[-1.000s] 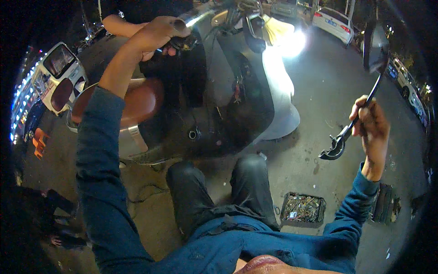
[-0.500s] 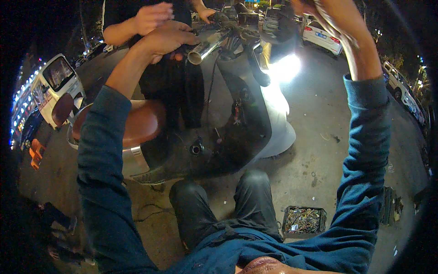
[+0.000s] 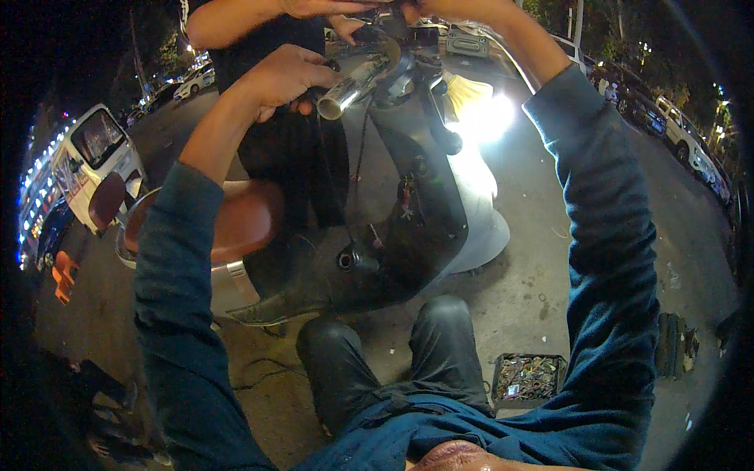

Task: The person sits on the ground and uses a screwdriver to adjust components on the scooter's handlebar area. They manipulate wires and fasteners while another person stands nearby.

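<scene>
At the top edge of the frame, where our right hand (image 3: 432, 7) is partly cut off, it meets or nearly meets a co-worker's outstretched hand (image 3: 326, 6); we judge this the riskiest spot, since two people working so close could knock fingers or pull the handlebar different ways. Whether our right hand is spread or gripping something, we cannot tell.

The scooter's bare metal tube (image 3: 342, 97) ends in an open rim, which could scrape our knuckles if our left hand (image 3: 290, 81) slipped. The thin cables (image 3: 360, 157) hanging beneath could snag or strain if a part were tugged too hard. The lit headlamp (image 3: 481, 118), right of upper centre, might dazzle us and hide small details.

As for position, the tube lies in the upper middle of the frame, just right of our left hand, whose fingers are curled narrowly about a small dark part (image 3: 333, 66), mostly hidden. Our right hand is above and to the right of the tube's open end, apart from that end.
</scene>
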`<state>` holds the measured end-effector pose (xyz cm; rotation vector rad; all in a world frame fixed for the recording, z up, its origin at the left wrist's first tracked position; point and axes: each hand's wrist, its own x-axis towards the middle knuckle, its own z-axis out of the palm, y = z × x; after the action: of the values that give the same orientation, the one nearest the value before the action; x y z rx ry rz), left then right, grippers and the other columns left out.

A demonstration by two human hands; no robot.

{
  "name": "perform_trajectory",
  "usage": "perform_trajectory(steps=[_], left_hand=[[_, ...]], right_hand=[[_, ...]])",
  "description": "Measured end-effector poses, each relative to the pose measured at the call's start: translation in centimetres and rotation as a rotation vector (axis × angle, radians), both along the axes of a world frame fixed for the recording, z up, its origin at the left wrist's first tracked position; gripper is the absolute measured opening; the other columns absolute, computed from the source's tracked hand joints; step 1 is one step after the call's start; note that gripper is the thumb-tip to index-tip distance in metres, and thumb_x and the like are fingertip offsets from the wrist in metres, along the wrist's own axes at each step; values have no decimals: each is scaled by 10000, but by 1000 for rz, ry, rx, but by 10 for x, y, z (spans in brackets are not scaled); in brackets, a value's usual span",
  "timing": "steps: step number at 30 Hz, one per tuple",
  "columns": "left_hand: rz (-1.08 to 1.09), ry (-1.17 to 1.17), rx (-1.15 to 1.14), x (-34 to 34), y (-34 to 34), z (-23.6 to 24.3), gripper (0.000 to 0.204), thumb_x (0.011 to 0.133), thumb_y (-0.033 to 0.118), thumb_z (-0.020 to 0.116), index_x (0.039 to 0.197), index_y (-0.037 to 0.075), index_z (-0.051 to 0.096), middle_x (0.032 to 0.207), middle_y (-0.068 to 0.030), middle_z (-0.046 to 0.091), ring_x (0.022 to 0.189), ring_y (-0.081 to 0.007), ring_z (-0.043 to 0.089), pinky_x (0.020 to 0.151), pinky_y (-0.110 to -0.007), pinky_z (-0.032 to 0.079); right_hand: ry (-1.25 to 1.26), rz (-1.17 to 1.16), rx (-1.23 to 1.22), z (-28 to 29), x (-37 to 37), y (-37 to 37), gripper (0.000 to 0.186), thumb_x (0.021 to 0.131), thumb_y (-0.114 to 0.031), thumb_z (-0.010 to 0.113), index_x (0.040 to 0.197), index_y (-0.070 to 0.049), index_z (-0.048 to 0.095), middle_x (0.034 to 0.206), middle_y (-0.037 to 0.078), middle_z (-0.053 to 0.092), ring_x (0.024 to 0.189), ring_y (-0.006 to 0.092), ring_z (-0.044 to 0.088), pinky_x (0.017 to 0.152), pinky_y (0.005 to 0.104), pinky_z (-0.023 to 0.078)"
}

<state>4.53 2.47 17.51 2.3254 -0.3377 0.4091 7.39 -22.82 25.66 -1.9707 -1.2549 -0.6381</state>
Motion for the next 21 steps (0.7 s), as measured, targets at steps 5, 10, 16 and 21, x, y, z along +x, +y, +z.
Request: perform_trajectory(steps=[5, 10, 16, 21], left_hand=[[10, 4, -47, -4, -2, -4, 271, 893, 231, 712, 991, -18, 755, 756, -70, 701, 493, -98, 550, 467, -251, 401], [49, -9, -25, -12, -5, -4, 281, 906, 234, 704, 983, -32, 750, 771, -76, 701, 531, -96, 577, 474, -257, 414], [20, 57, -58, -17, -8, -1, 279, 912, 220, 690, 972, -47, 743, 772, -78, 703, 542, -97, 586, 470, -240, 431], [34, -38, -6, -19, -9, -6, 257, 910, 196, 659, 939, -44, 746, 772, -79, 711, 512, -103, 572, 465, -241, 444]], right_hand=[[-129, -22, 70, 4, 11, 0, 189, 960, -116, 598, 964, 21, 729, 731, 121, 710, 648, 202, 688, 574, 359, 523], [-138, 149, 138, 15, 28, 5, 217, 1004, -162, 624, 946, 20, 729, 734, 61, 698, 644, 168, 653, 579, 329, 516], [139, 192, 282, -11, 14, -7, 191, 1014, -159, 643, 963, 8, 721, 778, 32, 685, 668, 123, 619, 595, 289, 503], [166, -24, 303, -53, -9, -33, 212, 1001, -195, 656, 1072, 0, 697, 893, 67, 710, 725, 133, 643, 632, 266, 500]])
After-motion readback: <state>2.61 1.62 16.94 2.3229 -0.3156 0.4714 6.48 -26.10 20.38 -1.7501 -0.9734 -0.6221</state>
